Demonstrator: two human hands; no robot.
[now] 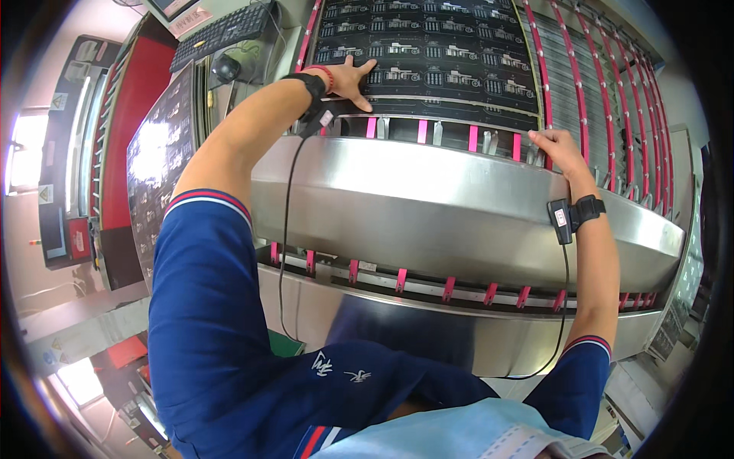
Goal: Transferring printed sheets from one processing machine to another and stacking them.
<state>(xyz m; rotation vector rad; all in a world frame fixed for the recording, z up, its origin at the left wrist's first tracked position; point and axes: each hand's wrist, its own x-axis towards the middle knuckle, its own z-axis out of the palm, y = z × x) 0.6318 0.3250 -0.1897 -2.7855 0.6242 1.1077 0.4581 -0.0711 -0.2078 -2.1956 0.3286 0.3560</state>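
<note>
A large black panel (428,76), printed with rows of pale line patterns, lies across the pink rails of a metal machine. My left hand (345,79) lies on its left side with the fingers spread wide. By the panel's near right corner is my right hand (561,150), above the machine's steel front edge (428,164). Its fingers are drawn together and point left toward that corner. Whatever they may be pressing or pinching is too small to make out.
Slim pink rails (577,84) with metal guides continue to the right. Below runs a lower row of pink brackets (401,279). At left stand a stack of patterned panels (157,161), a keyboard (222,34) and a mouse (226,67). Cables (289,199) hang from both wrists.
</note>
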